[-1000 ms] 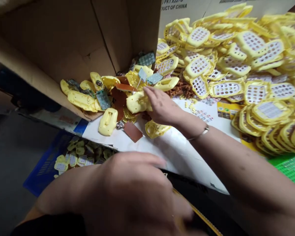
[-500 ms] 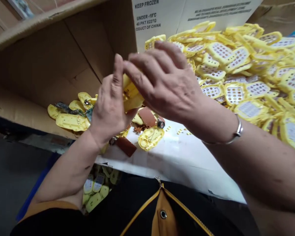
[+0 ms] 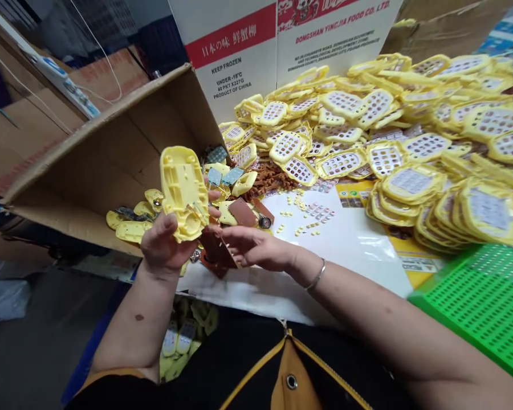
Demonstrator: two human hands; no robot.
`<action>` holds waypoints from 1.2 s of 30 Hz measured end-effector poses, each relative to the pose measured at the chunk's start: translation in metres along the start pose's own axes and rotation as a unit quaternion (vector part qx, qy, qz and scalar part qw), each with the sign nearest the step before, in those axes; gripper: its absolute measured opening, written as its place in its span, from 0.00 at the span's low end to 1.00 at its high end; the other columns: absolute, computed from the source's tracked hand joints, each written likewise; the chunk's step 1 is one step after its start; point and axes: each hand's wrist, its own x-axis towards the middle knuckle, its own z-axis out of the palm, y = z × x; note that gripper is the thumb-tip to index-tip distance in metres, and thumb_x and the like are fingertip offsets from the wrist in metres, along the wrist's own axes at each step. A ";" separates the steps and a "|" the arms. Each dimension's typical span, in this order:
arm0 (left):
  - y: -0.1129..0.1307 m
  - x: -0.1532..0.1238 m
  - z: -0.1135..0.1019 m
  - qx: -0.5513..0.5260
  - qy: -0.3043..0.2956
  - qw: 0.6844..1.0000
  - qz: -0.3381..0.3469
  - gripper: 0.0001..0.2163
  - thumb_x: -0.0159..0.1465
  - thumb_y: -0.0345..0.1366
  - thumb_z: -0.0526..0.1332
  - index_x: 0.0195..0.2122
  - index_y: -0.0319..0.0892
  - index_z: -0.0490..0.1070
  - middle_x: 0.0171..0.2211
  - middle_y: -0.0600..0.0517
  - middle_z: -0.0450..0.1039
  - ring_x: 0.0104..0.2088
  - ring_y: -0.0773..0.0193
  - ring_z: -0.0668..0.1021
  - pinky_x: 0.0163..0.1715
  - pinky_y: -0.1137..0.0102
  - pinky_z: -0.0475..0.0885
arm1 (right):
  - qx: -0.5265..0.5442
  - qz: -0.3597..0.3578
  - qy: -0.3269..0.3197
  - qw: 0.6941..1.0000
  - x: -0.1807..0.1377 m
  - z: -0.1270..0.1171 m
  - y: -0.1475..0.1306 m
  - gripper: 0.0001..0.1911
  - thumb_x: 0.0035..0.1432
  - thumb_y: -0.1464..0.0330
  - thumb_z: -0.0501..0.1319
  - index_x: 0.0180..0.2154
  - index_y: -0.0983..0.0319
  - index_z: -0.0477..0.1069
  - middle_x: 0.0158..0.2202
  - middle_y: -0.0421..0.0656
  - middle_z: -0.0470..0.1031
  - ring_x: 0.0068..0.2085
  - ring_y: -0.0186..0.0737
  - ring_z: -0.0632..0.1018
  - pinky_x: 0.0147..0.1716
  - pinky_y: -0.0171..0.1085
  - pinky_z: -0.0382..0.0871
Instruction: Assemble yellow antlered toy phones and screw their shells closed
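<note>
My left hand is closed around a yellow plastic shell, held upright with its hollow inside facing me. Just to its right, my right hand pinches a brown circuit board at its edge, low beside the shell. A silver bangle sits on my right wrist. Behind both hands lie loose yellow shells, another brown board and small grey keypads at the mouth of an open cardboard box.
A large heap of yellow keypad faces covers the right of the white table sheet. A green perforated tray sits at the right edge. A printed carton stands behind. More yellow parts lie in a blue crate below.
My hands have come down and apart from a raised, joined pose. The left now holds the yellow shell upright; the right has dropped to the brown board. The camera has tilted up.
</note>
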 end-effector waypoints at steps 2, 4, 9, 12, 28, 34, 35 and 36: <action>-0.008 -0.006 0.003 -0.005 -0.010 1.000 -0.017 0.34 0.47 0.50 0.69 0.55 0.42 0.67 0.46 0.41 0.76 0.43 0.45 0.79 0.38 0.56 0.77 | -0.010 0.034 0.019 0.999 -0.009 0.000 0.006 0.31 0.39 0.78 0.60 0.49 0.57 0.70 0.50 0.44 0.75 0.47 0.39 0.77 0.49 0.43 0.70; -0.014 -0.012 0.004 0.021 -0.046 0.999 -0.019 0.35 0.47 0.49 0.69 0.55 0.42 0.67 0.49 0.40 0.74 0.46 0.44 0.78 0.41 0.55 0.76 | -0.051 0.020 0.091 0.994 -0.018 -0.005 0.006 0.27 0.39 0.79 0.59 0.44 0.58 0.73 0.47 0.43 0.76 0.47 0.40 0.76 0.51 0.44 0.68; -0.014 -0.019 0.012 0.341 -0.181 0.922 0.036 0.43 0.47 0.32 0.72 0.64 0.50 0.55 0.61 0.42 0.64 0.57 0.46 0.70 0.55 0.56 0.68 | -0.083 -0.175 0.198 0.961 -0.045 -0.009 -0.034 0.26 0.49 0.70 0.64 0.52 0.54 0.68 0.50 0.42 0.73 0.50 0.39 0.74 0.51 0.42 0.69; -0.007 -0.014 0.020 0.508 -0.244 0.816 0.129 0.46 0.49 0.32 0.71 0.67 0.49 0.48 0.62 0.42 0.60 0.60 0.46 0.66 0.60 0.55 0.61 | -0.249 -0.232 0.114 0.934 -0.064 0.004 -0.066 0.35 0.49 0.71 0.66 0.58 0.51 0.60 0.53 0.43 0.68 0.47 0.38 0.75 0.44 0.39 0.74; -0.032 -0.050 0.058 0.050 -0.049 0.977 -0.203 0.32 0.54 0.55 0.64 0.56 0.42 0.67 0.50 0.42 0.72 0.46 0.52 0.77 0.41 0.64 0.74 | -0.777 -0.405 0.088 0.473 -0.091 0.051 -0.038 0.11 0.62 0.72 0.56 0.46 0.57 0.70 0.47 0.44 0.77 0.48 0.37 0.78 0.52 0.38 0.73; -0.038 -0.052 0.077 -0.012 -0.042 0.962 -0.268 0.16 0.55 0.43 0.63 0.42 0.39 0.76 0.40 0.45 0.77 0.41 0.56 0.78 0.41 0.66 0.72 | -0.769 -0.500 0.077 0.391 -0.096 0.053 -0.022 0.10 0.60 0.66 0.58 0.44 0.48 0.71 0.45 0.38 0.78 0.49 0.38 0.78 0.50 0.40 0.74; -0.037 -0.051 0.076 0.008 -0.041 0.968 -0.247 0.17 0.55 0.41 0.64 0.43 0.40 0.75 0.42 0.45 0.77 0.40 0.57 0.78 0.39 0.67 0.72 | -0.742 -0.508 0.102 0.426 -0.101 0.052 -0.024 0.11 0.60 0.67 0.59 0.44 0.47 0.70 0.45 0.37 0.78 0.49 0.38 0.77 0.49 0.39 0.75; -0.035 -0.051 0.074 0.030 -0.048 0.975 -0.214 0.19 0.53 0.40 0.64 0.45 0.40 0.75 0.44 0.45 0.76 0.39 0.57 0.77 0.36 0.67 0.72 | -0.705 -0.504 0.154 0.474 -0.106 0.051 -0.027 0.13 0.59 0.69 0.60 0.45 0.46 0.70 0.45 0.37 0.77 0.50 0.37 0.77 0.49 0.39 0.75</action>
